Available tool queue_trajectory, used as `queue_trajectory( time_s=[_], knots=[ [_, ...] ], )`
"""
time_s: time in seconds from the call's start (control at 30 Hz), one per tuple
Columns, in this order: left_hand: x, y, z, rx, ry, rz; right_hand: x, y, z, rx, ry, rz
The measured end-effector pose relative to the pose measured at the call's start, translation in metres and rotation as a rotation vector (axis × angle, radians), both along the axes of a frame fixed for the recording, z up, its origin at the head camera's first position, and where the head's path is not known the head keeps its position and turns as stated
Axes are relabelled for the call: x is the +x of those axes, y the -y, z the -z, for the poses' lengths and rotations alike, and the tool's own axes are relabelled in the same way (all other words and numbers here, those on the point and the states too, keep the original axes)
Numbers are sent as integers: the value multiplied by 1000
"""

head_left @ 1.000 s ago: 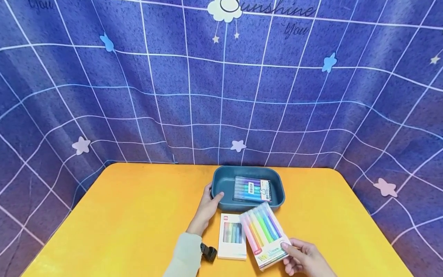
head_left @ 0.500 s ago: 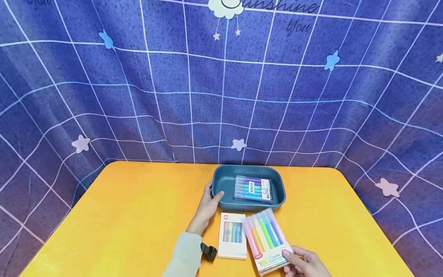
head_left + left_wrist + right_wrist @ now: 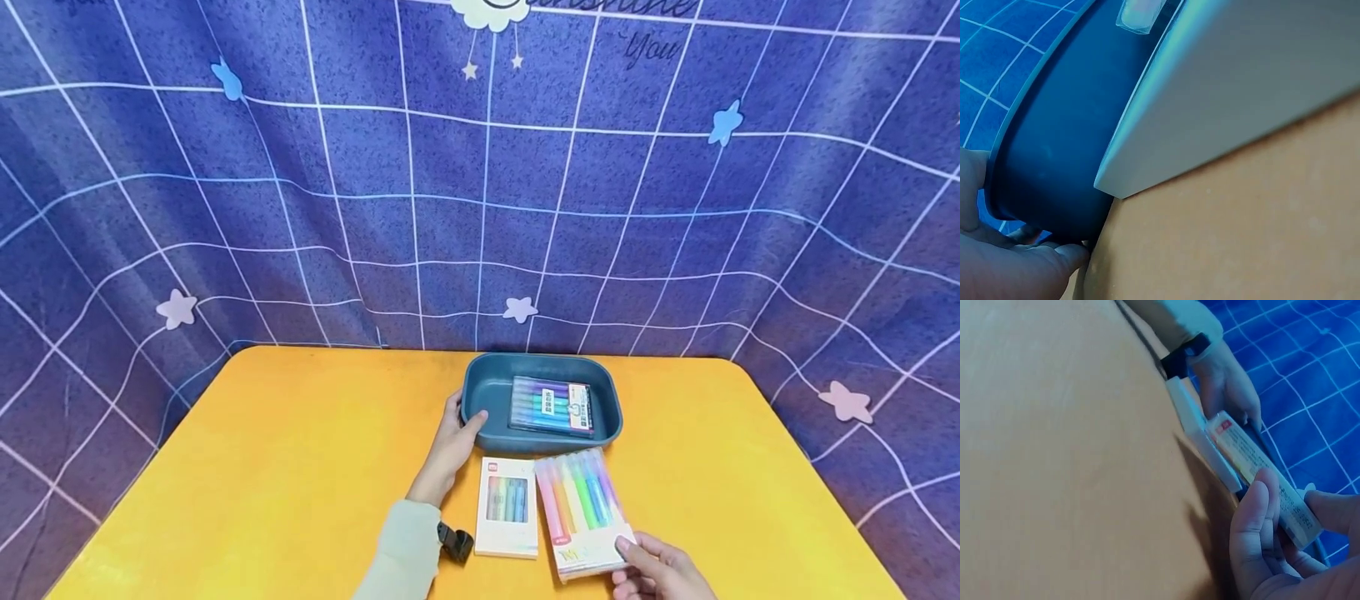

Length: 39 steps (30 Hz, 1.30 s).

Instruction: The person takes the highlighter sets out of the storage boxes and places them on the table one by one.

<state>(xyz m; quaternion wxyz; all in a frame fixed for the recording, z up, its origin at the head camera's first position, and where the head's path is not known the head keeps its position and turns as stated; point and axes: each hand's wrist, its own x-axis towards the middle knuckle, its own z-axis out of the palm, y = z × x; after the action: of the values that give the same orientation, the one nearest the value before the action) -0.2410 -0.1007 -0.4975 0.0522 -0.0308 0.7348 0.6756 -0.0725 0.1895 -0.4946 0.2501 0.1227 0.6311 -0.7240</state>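
I have a blue curtain filling the upper frame, a yellow table below, and a tub just right of centre. At lower right of centre is the marker pack; I judge it light and fairly stiff, its clear wrapper slick and easily dented, so I'd hold its bottom edges gently. Just left lies a white box; inside the tub, a pen pack. The right hand pinches the marker pack's lower-right corner; the left hand grips the tub's left wall.
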Motion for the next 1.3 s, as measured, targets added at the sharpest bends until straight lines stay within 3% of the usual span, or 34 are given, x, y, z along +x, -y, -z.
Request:
queue_trajectory(
  time_s=[0.23, 0.7, 0.83, 1.13, 1.3],
  knots=[
    [1, -1, -1, 5, -1, -2, -2, 2, -1, -40, 42, -10],
    [0, -4, -3, 5, -15, -1, -1, 7, 4, -53, 45, 28],
    [1, -3, -4, 5, -24, 5, -2, 8, 5, -46, 24, 3],
    [0, -3, -6, 2, -26, 2, -2, 5, 6, 107, -85, -127],
    [2, -4, -4, -10, -17, -12, -6, 3, 4, 252, -67, -102]
  ],
)
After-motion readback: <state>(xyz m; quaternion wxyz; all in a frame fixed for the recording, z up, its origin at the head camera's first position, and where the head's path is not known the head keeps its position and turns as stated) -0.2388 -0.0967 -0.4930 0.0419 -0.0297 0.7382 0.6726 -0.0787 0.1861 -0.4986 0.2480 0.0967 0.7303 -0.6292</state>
